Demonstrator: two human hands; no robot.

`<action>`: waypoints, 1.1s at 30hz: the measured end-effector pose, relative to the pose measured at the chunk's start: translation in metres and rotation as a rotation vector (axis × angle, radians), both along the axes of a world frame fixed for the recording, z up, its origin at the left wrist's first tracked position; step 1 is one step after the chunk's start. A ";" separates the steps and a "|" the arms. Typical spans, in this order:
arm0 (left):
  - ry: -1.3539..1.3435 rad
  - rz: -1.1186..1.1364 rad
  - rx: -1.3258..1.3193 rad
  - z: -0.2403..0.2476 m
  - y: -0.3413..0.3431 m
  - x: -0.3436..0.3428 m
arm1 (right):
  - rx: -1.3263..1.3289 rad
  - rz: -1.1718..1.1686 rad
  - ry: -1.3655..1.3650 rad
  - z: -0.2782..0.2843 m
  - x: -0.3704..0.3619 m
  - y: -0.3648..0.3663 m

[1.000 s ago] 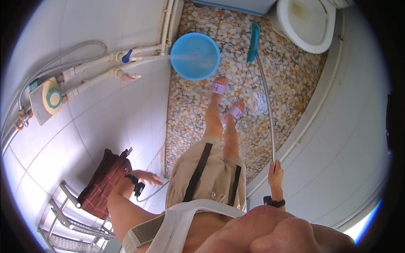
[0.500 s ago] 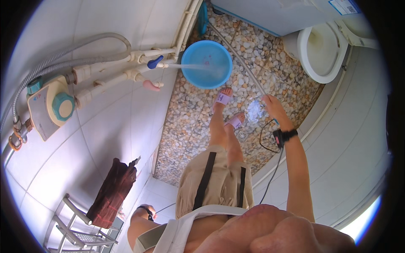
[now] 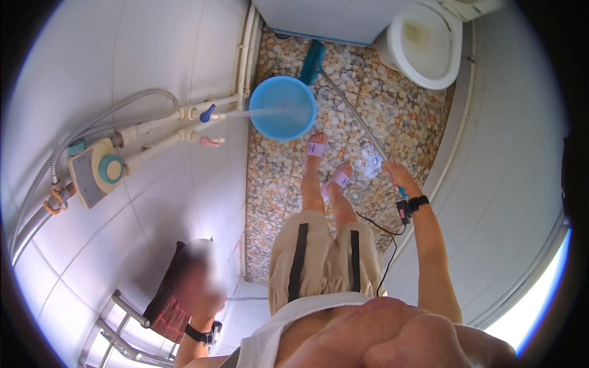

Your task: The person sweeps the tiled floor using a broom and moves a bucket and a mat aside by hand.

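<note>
Gripping a long-handled broom (image 3: 356, 114) near its upper end, the right hand (image 3: 397, 174) has its fingers wrapped round the metal shaft, with a bit of teal grip showing between it and the wrist. The right arm is stretched well out in front of the body, nearly straight, coming up from the lower right and leaning slightly inward toward the hand. A black wristband (image 3: 419, 203) with a small device circles that wrist, and a dark cable (image 3: 391, 236) hangs from it in a loose curve.

From the hand the shaft slants forward and to the left across the pebble-patterned floor (image 3: 405, 116), to the teal broom head (image 3: 313, 62). That head lies just beyond a round blue basin (image 3: 253, 116), near the base of a pale panel (image 3: 325, 21). A stream of water (image 3: 251, 113) runs into the basin from the tap with the blue lever (image 3: 208, 113).

The left hand (image 3: 208, 300) is low on the left, its forearm angled upward, in front of or beside a dark red bag-like item (image 3: 167, 314) near the tiled wall. Blur covers it, so I cannot tell whether its fingers are spread or closed, or whether it touches that item.
</note>
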State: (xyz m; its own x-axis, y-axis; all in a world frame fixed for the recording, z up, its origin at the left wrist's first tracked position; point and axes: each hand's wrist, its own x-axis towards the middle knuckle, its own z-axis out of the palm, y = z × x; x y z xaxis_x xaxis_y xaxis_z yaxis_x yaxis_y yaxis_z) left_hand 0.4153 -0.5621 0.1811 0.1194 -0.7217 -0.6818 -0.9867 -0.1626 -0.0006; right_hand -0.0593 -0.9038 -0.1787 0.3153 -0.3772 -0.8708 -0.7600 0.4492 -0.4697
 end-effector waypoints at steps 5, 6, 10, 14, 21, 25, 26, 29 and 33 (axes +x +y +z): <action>-0.429 -0.025 0.434 0.005 -0.086 0.020 | 0.140 -0.170 0.189 0.011 -0.132 0.127; -0.499 -0.063 0.464 0.012 -0.105 0.021 | 0.184 -0.266 0.202 0.019 -0.149 0.156; -0.629 -0.129 0.374 0.062 -0.170 0.009 | 0.191 -0.642 0.253 0.065 -0.221 0.297; -0.717 -0.201 0.197 0.122 -0.166 0.017 | 0.140 -0.642 0.249 0.124 -0.274 0.412; -0.862 0.085 0.347 0.184 -0.145 0.046 | 0.058 -0.544 0.403 0.198 -0.324 0.564; -0.758 0.218 0.304 0.223 -0.087 0.056 | 0.176 -0.713 0.495 0.291 -0.299 0.540; -0.796 0.251 0.269 0.213 -0.067 0.089 | 0.194 -0.767 0.478 0.305 -0.296 0.549; -0.700 0.250 0.282 0.192 -0.058 0.120 | 0.149 -0.884 0.468 0.333 -0.292 0.563; -0.918 -0.002 0.384 0.177 -0.126 0.080 | 0.079 -0.964 0.310 0.305 -0.287 0.559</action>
